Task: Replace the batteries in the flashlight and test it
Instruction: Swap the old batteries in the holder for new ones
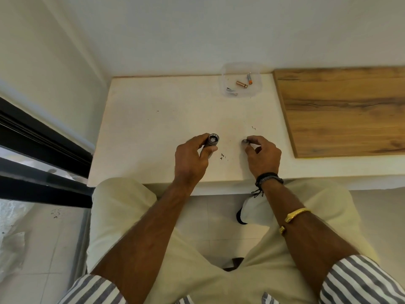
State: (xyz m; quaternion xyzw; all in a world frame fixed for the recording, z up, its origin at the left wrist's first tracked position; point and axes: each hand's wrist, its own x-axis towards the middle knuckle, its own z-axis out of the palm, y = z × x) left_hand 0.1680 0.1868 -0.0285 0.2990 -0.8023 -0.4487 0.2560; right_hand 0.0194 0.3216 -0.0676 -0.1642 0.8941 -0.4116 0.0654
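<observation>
- The left hand point(192, 155) is wrapped around the flashlight point(211, 141) body, its open end tipped up toward the far wall. If the wrist sags, whatever sits inside the tube could slide out onto the white table point(153, 128); whether cells are in there I cannot tell.
- The right hand point(262, 154), at about 3 o'clock from the flashlight and well apart from it, pinches a small round part point(245, 141) between thumb and fingertips, probably the cap. The pinch is light, so a slip would send the part rolling toward the near edge at 6 o'clock and down to the floor.
- If it goes on at a tilt, the threads may cross and the light may fail its test.
- At 1 o'clock, a clear tray point(256, 89) holds loose batteries point(242, 84). Used and fresh cells look alike there, so a mix-up is likely.
- Dark specks point(222, 156) lie between the hands and could get into the threads.
</observation>
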